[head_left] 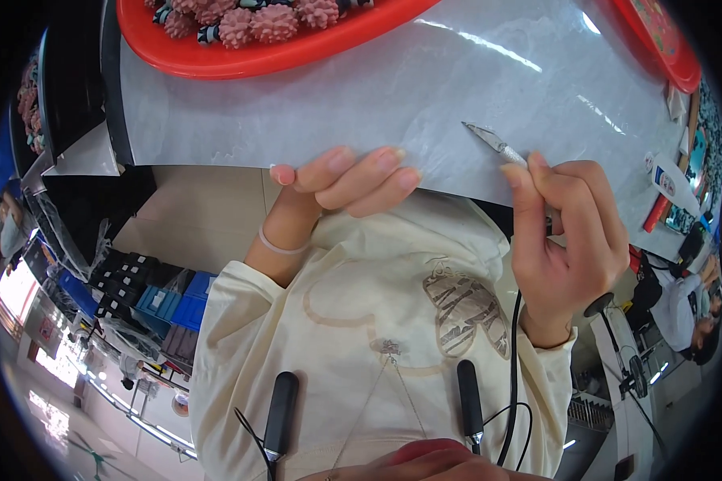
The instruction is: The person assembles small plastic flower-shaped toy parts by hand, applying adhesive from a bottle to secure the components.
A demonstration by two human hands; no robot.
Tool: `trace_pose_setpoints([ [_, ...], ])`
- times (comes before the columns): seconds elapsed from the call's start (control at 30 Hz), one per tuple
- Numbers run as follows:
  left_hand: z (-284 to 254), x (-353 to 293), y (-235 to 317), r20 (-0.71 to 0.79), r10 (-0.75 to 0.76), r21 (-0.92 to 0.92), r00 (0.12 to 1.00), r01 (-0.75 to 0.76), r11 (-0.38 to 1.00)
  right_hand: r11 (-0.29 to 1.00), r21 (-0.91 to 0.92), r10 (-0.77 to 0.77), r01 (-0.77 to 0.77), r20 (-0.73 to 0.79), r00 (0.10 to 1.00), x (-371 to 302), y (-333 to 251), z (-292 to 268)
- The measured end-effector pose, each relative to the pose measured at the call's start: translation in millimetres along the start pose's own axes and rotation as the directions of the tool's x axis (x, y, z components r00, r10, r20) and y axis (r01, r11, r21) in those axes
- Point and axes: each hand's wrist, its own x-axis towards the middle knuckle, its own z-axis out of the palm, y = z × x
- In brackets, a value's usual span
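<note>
A craft knife (497, 144) with a silver handle is pinched between the thumb and fingers of my right hand (573, 224). Its pointed blade angles up and left, over the grey table (297, 112). The fingers of my left hand (361, 180) rest at the table's near edge, loosely bent and slightly apart, and I see nothing held in them. A small pinkish tip beside that hand is too unclear to name. Beyond both hands, a red tray (241, 68) holds several bumpy pink pieces (274, 24) with dark, patterned parts.
Another red tray (682, 72) stands at the far right. Along the right side of the table lie a white bottle (672, 184) and a red object (658, 212). Blue bins (188, 301) sit lower left. A person (686, 309) is at the right, beyond the table.
</note>
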Motion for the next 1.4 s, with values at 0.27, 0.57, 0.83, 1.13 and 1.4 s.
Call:
trace_pose_setpoints([
  [0.27, 0, 1, 4, -0.001, -0.052, -0.005, 0.999, 0.052, 0.999, 0.997, -0.058, -0.048, 0.047, -0.013, 0.999, 4, 0, 3],
  [0.57, -1, 1, 1, 0.006, -0.025, 0.0, 1.0, 0.025, 1.0, 0.999, -0.034, 0.008, -0.007, 0.02, 1.0, 3, -1, 1],
  [0.83, -3, -1, 2, 0.021, -0.018, -0.005, 1.0, 0.018, 1.0, 0.999, -0.019, 0.028, -0.028, 0.016, 0.999, 7, -2, 0],
  [1.13, -3, -2, 2, 0.015, -0.026, -0.02, 1.0, 0.026, 0.999, 0.998, -0.064, 0.014, -0.013, 0.012, 1.0, 7, 1, -1],
  [1.4, 4, -2, 4, -0.042, -0.056, -0.022, 0.998, 0.055, 0.998, 0.999, -0.042, 0.009, -0.01, -0.02, 1.0, 5, 2, 0],
])
